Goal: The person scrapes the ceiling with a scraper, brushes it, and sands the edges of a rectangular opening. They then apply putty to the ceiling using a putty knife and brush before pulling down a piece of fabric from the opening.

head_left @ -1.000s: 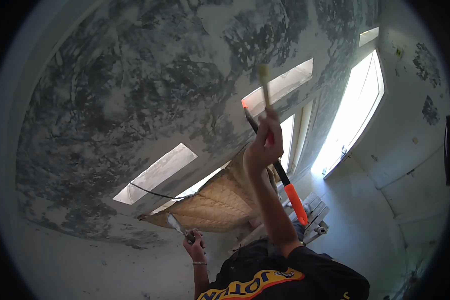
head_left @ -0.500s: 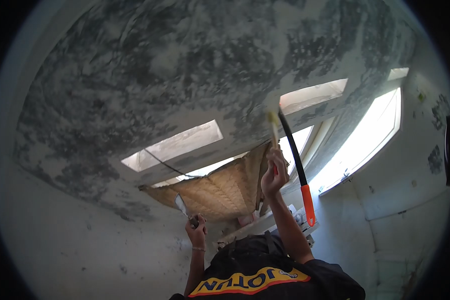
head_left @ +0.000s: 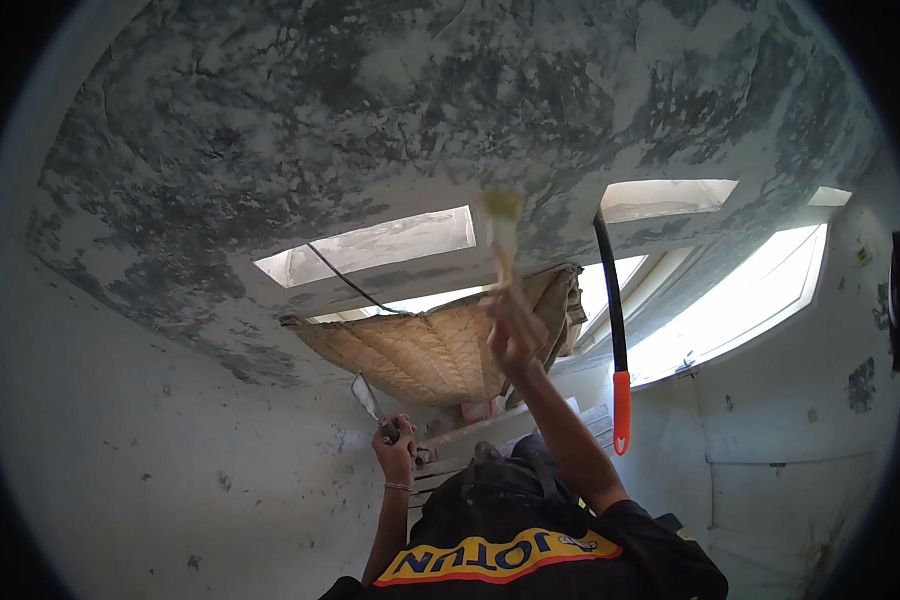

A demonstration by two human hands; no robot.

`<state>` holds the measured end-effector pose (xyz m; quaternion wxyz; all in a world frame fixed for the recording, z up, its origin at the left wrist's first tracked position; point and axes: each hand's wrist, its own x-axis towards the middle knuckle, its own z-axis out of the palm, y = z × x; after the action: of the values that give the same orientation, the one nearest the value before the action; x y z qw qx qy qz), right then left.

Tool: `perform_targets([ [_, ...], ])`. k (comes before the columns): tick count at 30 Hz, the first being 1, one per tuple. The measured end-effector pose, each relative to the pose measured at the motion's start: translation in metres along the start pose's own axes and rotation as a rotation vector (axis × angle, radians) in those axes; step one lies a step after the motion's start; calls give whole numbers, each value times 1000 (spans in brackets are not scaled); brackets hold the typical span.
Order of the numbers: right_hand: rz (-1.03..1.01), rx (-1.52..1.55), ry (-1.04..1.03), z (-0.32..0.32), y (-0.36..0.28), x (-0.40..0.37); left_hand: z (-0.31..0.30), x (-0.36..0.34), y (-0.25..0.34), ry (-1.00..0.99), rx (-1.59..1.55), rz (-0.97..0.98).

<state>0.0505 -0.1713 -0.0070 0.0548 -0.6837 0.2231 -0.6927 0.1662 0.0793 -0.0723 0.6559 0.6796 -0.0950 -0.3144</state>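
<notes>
Since the last look, the brush (head_left: 504,240) has moved left, away from the right gap (head_left: 670,198) and over to the strip beside the left gap (head_left: 380,243). Nearest is the dark shirt (head_left: 470,505), with an arm reaching up on each side. The left hand (head_left: 398,452) is closed around the dark grip of the scraper (head_left: 366,393), whose blade points up and a bit to the left. It looks light and hard, with a thin blade that may bend a little, so the grip is the best place to hold it. The right hand (head_left: 515,325) is raised higher, with its fingers closed on the brush's handle. The brush is upright and blurry, so I cannot tell if its yellowish hairs touch anything. It should be light, with a stiff handle and soft hairs that squash. Holding low on the handle keeps fingers off the hairs, though a wet handle could slip. Farther off, the tan cloth (head_left: 420,350) hangs in folds and looks soft and floppy. To its right hangs the black rod (head_left: 614,300) with an orange end. Above is the patchy grey and white ceiling (head_left: 370,110).
</notes>
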Motion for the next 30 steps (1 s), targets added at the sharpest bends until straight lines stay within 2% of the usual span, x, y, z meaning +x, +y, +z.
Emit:
perform_targets([
  [2,-7,38,-312,-9,7,-50,5,-2,-2,18,0,0],
  [3,-7,50,-320,-16,2,-54,9,-5,-1,31,-4,-3],
  [5,448,272,-452,-31,-3,-62,16,-11,3,48,3,5],
  [6,455,280,-462,-35,-10,-47,20,-13,3,60,6,-2],
  [8,195,273,-287,-37,-18,-8,27,-17,3,62,21,-5],
  [9,202,287,-293,-35,-20,11,30,-20,4,78,24,-7],
  [11,115,273,-62,-30,-20,37,37,-27,8,83,36,-4],
  [14,204,245,-49,-10,-3,20,47,-36,9,77,23,7],
  [15,216,250,-178,-16,3,-4,50,-39,11,86,30,9],
  [16,223,259,-177,-22,8,-27,53,-41,12,82,54,23],
  [18,264,292,-412,-36,14,-67,59,-49,15,94,84,32],
  [19,272,303,-417,-46,17,-78,62,-53,16,102,92,37],
  [21,558,421,-698,-62,24,-89,67,-59,13,120,102,36],
  [25,571,492,-625,-73,21,-76,81,-67,7,72,77,77],
  [27,1110,751,-680,-79,10,-67,87,-72,14,36,115,93],
  [28,1125,756,-682,-83,6,-71,92,-75,21,-35,206,134],
  [30,1327,935,-697,-87,4,-74,99,-71,26,-106,282,184],
])
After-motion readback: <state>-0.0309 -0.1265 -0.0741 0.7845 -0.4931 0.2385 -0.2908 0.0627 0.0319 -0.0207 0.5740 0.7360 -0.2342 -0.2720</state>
